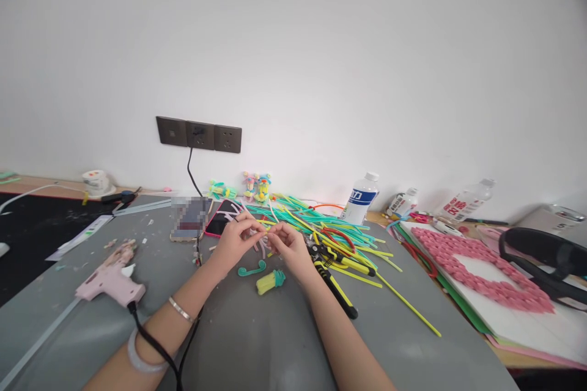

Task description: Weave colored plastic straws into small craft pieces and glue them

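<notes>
at the mat's centre, the left hand (236,238) and right hand (290,246) pinch narrow on 1 pink pipe cleaner (262,243). the yellow-green piece (270,281) lies at 6 o'clock, the pliers (334,269) at 3. best to hold the fingertips close and twist evenly.

Grey work table (257,342): pink glue gun (112,278) at left w/ black cord, yellow-black pliers (337,278) centre-right, heap of green/yellow pipe cleaners (321,226) behind. Also 2 phones (202,219), plastic bottles (361,197), board w/ pink heart (477,269) at right.
</notes>
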Tool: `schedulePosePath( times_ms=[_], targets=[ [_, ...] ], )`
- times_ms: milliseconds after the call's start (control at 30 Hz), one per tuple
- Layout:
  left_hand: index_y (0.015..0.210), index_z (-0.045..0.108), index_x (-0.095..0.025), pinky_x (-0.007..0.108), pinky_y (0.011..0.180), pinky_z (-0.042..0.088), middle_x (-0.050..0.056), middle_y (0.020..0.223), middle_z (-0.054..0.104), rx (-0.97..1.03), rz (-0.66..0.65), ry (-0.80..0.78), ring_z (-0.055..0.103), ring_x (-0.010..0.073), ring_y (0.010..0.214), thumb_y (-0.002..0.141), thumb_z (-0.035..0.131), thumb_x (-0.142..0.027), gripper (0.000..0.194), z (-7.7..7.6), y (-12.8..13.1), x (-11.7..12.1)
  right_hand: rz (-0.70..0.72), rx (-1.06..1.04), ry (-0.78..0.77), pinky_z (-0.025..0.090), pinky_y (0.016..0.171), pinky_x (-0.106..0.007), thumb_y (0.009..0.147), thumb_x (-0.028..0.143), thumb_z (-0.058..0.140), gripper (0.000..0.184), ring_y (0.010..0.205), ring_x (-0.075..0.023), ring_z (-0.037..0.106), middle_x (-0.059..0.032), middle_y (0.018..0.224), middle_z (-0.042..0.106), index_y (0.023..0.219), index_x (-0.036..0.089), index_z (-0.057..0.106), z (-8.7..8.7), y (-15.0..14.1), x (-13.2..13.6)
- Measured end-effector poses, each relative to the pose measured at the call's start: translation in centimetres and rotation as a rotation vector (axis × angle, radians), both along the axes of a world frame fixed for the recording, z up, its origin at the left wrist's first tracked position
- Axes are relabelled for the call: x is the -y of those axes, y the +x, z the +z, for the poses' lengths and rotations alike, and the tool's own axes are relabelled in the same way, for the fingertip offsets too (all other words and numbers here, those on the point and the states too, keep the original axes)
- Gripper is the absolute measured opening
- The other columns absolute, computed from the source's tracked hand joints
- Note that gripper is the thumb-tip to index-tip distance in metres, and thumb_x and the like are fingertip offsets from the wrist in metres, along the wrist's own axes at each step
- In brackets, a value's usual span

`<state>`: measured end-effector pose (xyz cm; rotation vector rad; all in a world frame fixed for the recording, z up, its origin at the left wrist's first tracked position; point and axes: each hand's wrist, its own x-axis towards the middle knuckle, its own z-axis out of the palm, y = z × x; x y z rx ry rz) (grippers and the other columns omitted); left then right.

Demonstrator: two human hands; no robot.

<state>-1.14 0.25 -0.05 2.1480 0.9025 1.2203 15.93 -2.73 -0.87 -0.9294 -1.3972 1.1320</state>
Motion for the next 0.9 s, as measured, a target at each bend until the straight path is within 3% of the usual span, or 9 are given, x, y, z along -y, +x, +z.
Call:
schedulePosePath(
  times_ms=[267, 500, 900],
  targets=[
    [0.078, 0.067, -0.018, 0.021, 0.053, 0.04, 0.001, 0.077, 0.059, 0.015, 0.093, 0.08, 0.05, 0.0103, 0.059, 0.085, 0.06, -0.02, 0.01, 0.0, 0.2, 0.3, -0.084, 0.07, 0.057, 0.033, 0.05, -0.025, 0.081, 0.048, 0.063, 0.031, 0.052, -0.0112, 0.041, 0.004, 0.06, 0.046, 0.075, 0.019, 0.054, -0.4, -0.3, 0.1],
    [0.078, 0.067, -0.018, 0.018, 0.049, 0.039, 0.0, 0.075, 0.063, 0.024, 0.1, 0.122, 0.053, 0.0089, 0.056, 0.082, 0.061, -0.014, 0.009, 0.1, 0.1, 0.5, -0.089, 0.05, 0.088, 0.032, 0.051, -0.024, 0.08, 0.043, 0.063, 0.025, 0.052, -0.011, 0.041, 0.0047, 0.062, 0.046, 0.076, 0.02, 0.052, -0.5, -0.4, 0.1],
    [0.069, 0.06, -0.019, 0.021, 0.063, 0.043, -0.003, 0.068, 0.056, -0.037, 0.175, 0.32, 0.056, 0.0105, 0.064, 0.081, 0.057, -0.009, 0.015, 0.4, 0.1, 1.1, -0.085, 0.004, 0.081, 0.038, 0.052, -0.024, 0.077, 0.047, 0.066, 0.03, 0.054, -0.0118, 0.047, 0.0028, 0.062, 0.051, 0.072, 0.02, 0.054, -0.2, -0.8, 0.3]
  ],
)
